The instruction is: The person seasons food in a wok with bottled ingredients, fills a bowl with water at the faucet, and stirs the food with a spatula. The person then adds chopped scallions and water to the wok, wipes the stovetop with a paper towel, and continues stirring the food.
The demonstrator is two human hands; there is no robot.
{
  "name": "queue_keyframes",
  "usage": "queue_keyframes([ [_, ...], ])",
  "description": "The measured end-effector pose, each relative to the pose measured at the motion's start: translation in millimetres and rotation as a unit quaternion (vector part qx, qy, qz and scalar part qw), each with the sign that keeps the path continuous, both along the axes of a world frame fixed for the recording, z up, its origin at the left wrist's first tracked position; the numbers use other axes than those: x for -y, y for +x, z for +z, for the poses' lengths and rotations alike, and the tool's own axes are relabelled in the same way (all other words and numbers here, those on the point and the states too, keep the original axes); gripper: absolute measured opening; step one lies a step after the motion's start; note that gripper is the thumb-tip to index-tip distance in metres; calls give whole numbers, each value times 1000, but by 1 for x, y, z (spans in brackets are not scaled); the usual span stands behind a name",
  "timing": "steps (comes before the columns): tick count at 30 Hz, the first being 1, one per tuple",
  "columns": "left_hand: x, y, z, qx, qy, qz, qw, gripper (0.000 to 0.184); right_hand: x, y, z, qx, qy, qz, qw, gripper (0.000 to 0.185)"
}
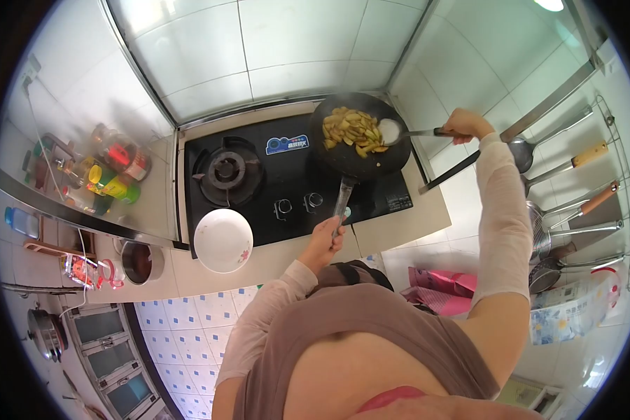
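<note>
My left hand (323, 241) is closed around the handle of a dark wok (360, 164), which sits over the right side of the black gas stove (259, 192). Sliced, yellow-brown food (350, 129) lies in the wok, mostly on its far side. At the upper right, my right hand (467, 126) grips a long-handled ladle (420, 133). Its pale, round head is inside the wok, beside the food on the right. Near the stove's front left edge stands a white bowl (220, 240) with a small pink flower pattern.
The left burner (228, 172) is uncovered. Bottles (122, 154) stand behind a glass panel at left, and a pot (141, 262) stands on the counter. Several utensils hang from a wall rack (612, 133) at right. Pink bags (441, 287) are below the counter.
</note>
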State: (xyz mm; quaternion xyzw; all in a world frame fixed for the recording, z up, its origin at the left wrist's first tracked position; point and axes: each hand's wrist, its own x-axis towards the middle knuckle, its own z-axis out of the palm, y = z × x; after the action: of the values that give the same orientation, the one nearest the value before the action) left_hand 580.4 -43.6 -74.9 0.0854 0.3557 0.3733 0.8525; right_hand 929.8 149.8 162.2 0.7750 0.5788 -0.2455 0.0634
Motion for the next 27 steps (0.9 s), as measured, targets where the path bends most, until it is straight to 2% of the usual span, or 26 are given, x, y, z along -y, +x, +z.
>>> queue_keyframes([
  [3, 1, 2, -3, -1, 1, 2, 1000, 25, -2, 6, -69, -119, -13, -56, 991, 30],
  [5, 0, 3, -3, -3, 5, 4, 1000, 25, 6, 23, -119, -297, -15, -91, 950, 29],
  [8, 1, 4, 1, -10, 7, 3, 1000, 25, 30, 26, -133, -339, 52, -71, 937, 28],
  [11, 1, 3, 1, -7, 14, 3, 1000, 27, 50, 23, -106, -293, 116, -32, 949, 29],
  [14, 2, 4, -1, -2, 15, 5, 1000, 28, 50, 43, -84, -202, 197, 73, 957, 33],
  [17, 2, 5, -1, -1, 22, 2, 1000, 28, 34, 41, -67, -113, 244, 101, 958, 35],
  [20, 1, 3, 3, -4, 18, -1, 1000, 28, 7, 27, -76, -27, 234, 82, 968, 35],
  [23, 1, 4, 5, -13, 17, -6, 1000, 29, -9, -4, -78, -69, 196, 108, 972, 36],
  [27, 2, 2, 5, -11, 25, -9, 1000, 29, -10, -34, -72, -85, 232, 232, 941, 35],
])
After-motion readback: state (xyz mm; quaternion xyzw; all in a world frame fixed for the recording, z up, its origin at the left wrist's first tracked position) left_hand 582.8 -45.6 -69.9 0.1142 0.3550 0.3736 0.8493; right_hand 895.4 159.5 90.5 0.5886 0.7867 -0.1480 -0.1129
